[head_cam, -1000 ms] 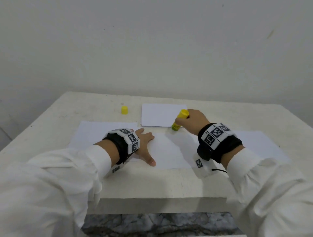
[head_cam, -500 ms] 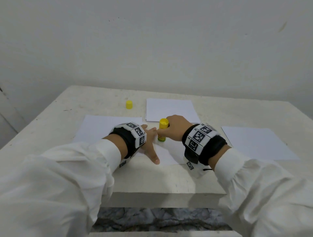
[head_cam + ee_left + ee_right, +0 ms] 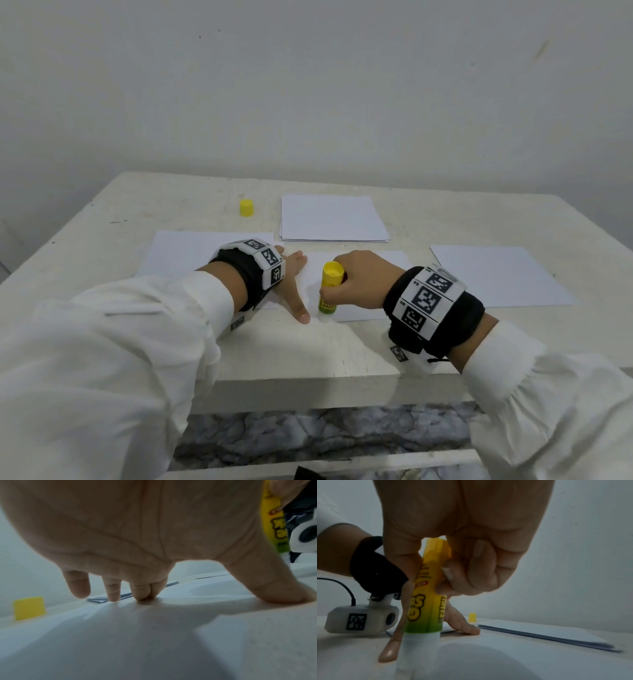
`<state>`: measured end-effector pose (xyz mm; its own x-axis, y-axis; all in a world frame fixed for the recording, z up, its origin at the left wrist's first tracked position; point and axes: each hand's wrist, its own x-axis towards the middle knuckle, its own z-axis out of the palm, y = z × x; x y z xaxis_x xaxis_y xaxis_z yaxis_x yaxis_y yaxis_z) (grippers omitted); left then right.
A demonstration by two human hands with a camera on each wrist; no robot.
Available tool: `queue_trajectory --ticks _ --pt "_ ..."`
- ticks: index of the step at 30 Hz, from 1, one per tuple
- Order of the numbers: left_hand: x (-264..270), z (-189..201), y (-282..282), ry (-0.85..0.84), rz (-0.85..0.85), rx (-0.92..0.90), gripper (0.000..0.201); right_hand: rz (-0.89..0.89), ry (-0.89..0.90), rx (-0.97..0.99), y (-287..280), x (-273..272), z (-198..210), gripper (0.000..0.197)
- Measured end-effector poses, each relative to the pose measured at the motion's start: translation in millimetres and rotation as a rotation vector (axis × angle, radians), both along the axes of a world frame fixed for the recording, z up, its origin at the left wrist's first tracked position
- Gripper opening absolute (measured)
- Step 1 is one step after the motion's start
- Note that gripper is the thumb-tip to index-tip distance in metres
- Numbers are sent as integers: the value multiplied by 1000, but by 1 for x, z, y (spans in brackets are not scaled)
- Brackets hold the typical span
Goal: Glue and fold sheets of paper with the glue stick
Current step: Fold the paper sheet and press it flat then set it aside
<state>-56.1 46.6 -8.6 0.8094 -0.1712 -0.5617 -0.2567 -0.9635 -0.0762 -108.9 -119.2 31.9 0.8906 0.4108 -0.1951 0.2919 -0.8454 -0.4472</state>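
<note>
My right hand [image 3: 356, 281] grips the yellow-and-green glue stick [image 3: 328, 291] upright, its white glue tip [image 3: 418, 650] pressed down on the near left corner of the middle paper sheet [image 3: 363, 308]. Thumb and curled fingers [image 3: 467, 574] wrap the stick's barrel [image 3: 426, 601]. My left hand [image 3: 291, 284] lies spread flat with straight fingers [image 3: 113, 592] on the paper just left of the stick, its thumb [image 3: 301, 313] beside the glue tip. The stick [image 3: 274, 524] shows at the left wrist view's right edge.
The yellow cap [image 3: 246, 208] stands alone at the back left of the white table [image 3: 308, 353]. A stack of sheets [image 3: 332, 219] lies behind the hands, one sheet [image 3: 185, 250] at the left, another [image 3: 496, 277] at the right. The table's front edge is close.
My right hand has dragged the glue stick from the sheet's far edge toward me and leftward to the near left corner. The left hand stayed pressing the paper.
</note>
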Motion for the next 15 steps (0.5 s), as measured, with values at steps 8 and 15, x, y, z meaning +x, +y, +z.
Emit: queue_trajectory --ticks 8,15 --pt "1 0 -1 16 3 5 133 -120 -7 -10 -47 -3 3 23" --pt "2 1 -5 15 4 42 131 -230 -6 0 -91 -5 4 20"
